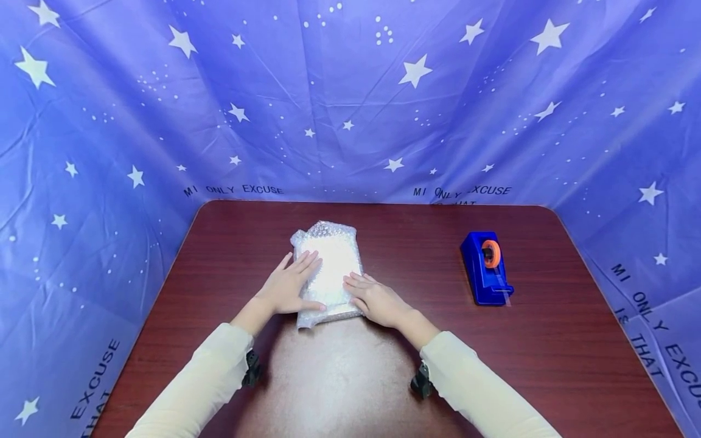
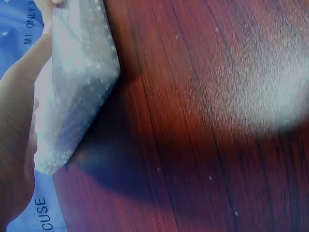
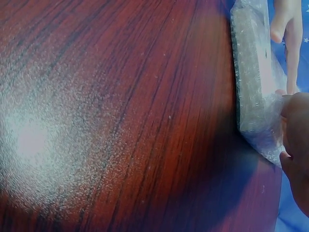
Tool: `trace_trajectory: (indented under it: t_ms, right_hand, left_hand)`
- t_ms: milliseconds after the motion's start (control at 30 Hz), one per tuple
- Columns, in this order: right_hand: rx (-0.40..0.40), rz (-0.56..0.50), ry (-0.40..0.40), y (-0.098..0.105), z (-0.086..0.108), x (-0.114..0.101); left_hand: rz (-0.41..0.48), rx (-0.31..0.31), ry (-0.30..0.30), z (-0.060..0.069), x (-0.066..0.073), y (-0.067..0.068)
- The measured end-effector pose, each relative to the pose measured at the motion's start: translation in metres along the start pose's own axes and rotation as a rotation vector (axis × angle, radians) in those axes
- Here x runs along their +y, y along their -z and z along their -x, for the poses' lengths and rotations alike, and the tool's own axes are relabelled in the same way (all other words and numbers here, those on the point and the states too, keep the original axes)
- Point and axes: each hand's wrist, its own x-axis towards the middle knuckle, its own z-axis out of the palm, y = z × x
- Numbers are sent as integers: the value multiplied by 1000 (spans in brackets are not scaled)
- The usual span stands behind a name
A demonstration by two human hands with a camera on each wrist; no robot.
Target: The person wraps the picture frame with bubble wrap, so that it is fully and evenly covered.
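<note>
Fingers [image 1: 305, 264] of the left hand [image 1: 285, 291] lie spread and nearly straight on the left part of the upper face of a bubble-wrapped package [image 1: 334, 271], the thumb set apart toward its near edge; nothing is gripped. Right hand [image 1: 381, 303]: fingers extended and close together, laid over the package's right edge, likewise without a visible grip. Location of package: flat on the tabletop [image 1: 553, 316], in front of the person, between both hands. Glare on its upper face hides detail, and the contents cannot be identified. Progress, judged from present condition: wrapping appears largely complete, since bubble film covers the upper face and, in both wrist views, the near side. Loose film projects at the far left and near left corners, so some tidying is probably outstanding. No tape can be made out on the package; fastening is therefore judged not yet done, subject to the glare and the hidden underside. A blue tape dispenser [image 1: 483, 281] stands well apart to the right, untouched, with an orange roll [image 1: 495, 254] mounted and a clear strip [image 1: 508, 300] hanging at its near end.
</note>
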Motion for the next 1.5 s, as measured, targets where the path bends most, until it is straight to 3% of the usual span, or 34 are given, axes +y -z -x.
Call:
trace_trajectory:
  t_ms: [400, 667, 767, 933, 1000, 1133, 1333, 1433, 1500]
  right_hand:
    - [-7, 0, -15, -2, 1, 0]
    - [2, -13, -24, -1, 1, 2]
    - [1, -8, -21, -2, 1, 2]
    - [2, 6, -3, -3, 0, 2]
    - [5, 13, 3, -3, 0, 2]
    - [4, 14, -4, -4, 2, 4]
    - [5, 18, 5, -4, 4, 2]
    - [7, 27, 7, -2, 3, 1]
    - [9, 38, 4, -2, 2, 1]
  left_hand:
    - [-7, -80, 7, -2, 3, -6]
    - [32, -112, 4, -8, 5, 0]
    - [23, -106, -6, -9, 4, 1]
    - [49, -23, -3, -15, -3, 8]
    - [55, 27, -4, -21, -7, 15]
    - [69, 49, 3, -49, -16, 30]
    - [141, -23, 102, -93, -28, 49]
    - [306, -41, 213, -108, -32, 53]
    - [437, -22, 296, -115, -35, 53]
